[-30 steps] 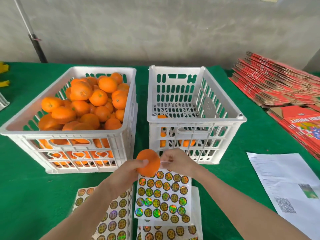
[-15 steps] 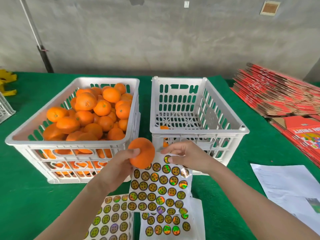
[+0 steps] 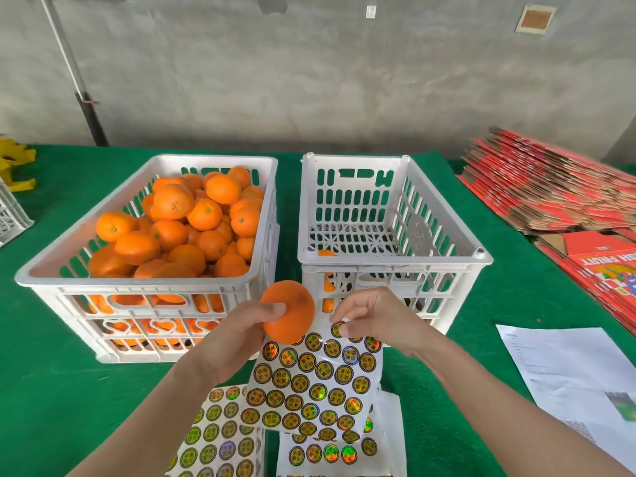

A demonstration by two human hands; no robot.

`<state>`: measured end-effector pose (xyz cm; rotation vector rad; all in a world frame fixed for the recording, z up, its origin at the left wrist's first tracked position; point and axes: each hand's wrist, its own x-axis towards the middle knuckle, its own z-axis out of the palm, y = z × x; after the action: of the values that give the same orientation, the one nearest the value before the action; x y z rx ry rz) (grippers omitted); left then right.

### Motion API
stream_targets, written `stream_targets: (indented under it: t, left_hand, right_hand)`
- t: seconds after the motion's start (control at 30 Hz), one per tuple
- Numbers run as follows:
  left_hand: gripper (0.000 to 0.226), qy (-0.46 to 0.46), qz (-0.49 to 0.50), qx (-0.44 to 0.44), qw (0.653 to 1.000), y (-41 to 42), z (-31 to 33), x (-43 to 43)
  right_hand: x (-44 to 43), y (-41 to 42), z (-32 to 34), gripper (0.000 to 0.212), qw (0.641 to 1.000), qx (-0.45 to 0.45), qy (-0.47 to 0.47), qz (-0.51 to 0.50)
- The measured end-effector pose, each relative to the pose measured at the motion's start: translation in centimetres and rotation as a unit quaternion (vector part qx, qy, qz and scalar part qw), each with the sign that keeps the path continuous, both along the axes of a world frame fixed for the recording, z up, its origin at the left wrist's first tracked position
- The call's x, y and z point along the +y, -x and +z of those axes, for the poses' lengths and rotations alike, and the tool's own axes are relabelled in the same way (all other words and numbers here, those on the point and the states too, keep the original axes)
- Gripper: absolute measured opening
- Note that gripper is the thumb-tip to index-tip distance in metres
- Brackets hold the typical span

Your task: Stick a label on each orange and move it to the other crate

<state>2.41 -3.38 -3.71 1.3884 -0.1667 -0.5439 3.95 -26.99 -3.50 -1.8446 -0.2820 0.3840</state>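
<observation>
Head view. Green surface [image 3: 69, 390] before a grey concrete wall [image 3: 309, 80]. Left crate [image 3: 144, 290] heaped with oranges [image 3: 172, 235]; right crate [image 3: 392, 261] holding a few at its near wall. Left hand [image 3: 237, 335] gripping one orange [image 3: 292, 315] in front of the two crates. Right hand [image 3: 371, 321] pinching a round label [image 3: 338, 329] at the top edge of a lifted sticker sheet [image 3: 309, 383], just beside that orange.

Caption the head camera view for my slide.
The left hand holds an orange while the right hand pinches a label on the sticker sheet.
</observation>
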Motion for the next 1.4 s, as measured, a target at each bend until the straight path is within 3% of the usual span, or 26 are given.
stream_targets:
  t: [0.17, 0.33, 0.43, 0.53, 0.7, 0.83, 0.9, 0.97, 1.1, 1.27, 1.4]
  left_hand:
    - [0.077, -0.013, 0.007, 0.041, 0.999, -0.1, -1.3, 0.0]
    - [0.082, -0.109, 0.006, 0.097, 0.989, 1.4, -3.7, 0.1]
    - [0.089, -0.202, 0.030, 0.052, 0.977, 2.1, -4.5, 0.0]
    - [0.083, -0.230, 0.048, -0.014, 0.972, 2.2, -3.7, -0.4]
    - [0.074, -0.141, 0.045, -0.133, 0.980, 2.1, -0.2, -1.5]
    - [0.079, 0.123, 0.050, -0.020, 0.991, 1.2, 2.7, -2.7]
    - [0.068, 0.184, 0.066, 0.020, 0.981, 0.7, 4.1, -3.2]
    - [0.050, 0.180, 0.082, 0.020, 0.980, 0.2, 5.1, -3.5]
    - [0.036, 0.141, 0.101, -0.010, 0.985, -0.3, 5.9, -3.8]
    - [0.063, 0.078, 0.145, -0.009, 0.986, -0.5, 5.7, -3.6]
    - [0.066, 0.067, 0.169, -0.006, 0.983, -0.4, 5.2, -3.7]
  right_hand:
    - [-0.3, 0.8, -0.4, 0.026, 0.997, 0.023, -0.077, -0.012]
    - [-1.0, 1.4, -1.0, 0.024, 0.991, 0.051, -0.097, -0.071]
    - [-0.7, 1.7, -0.8, 0.021, 0.991, 0.030, -0.095, -0.094]
    - [-0.3, 2.1, -0.1, 0.031, 0.988, -0.015, -0.112, -0.106]
    - [0.9, 2.2, 2.7, 0.031, 0.981, -0.108, -0.126, -0.104]
    - [1.7, 2.3, 6.1, 0.035, 0.972, -0.154, -0.148, -0.096]
    - [2.3, 2.5, 7.6, 0.032, 0.972, -0.174, -0.141, -0.071]
    - [3.0, 2.7, 8.7, 0.032, 0.974, -0.186, -0.120, -0.036]
    - [4.4, 2.7, 9.8, 0.032, 0.966, -0.254, -0.021, -0.035]
    - [5.0, 2.5, 9.7, 0.029, 0.954, -0.288, 0.029, -0.076]
    - [5.4, 2.6, 9.2, 0.031, 0.935, -0.329, 0.072, -0.108]
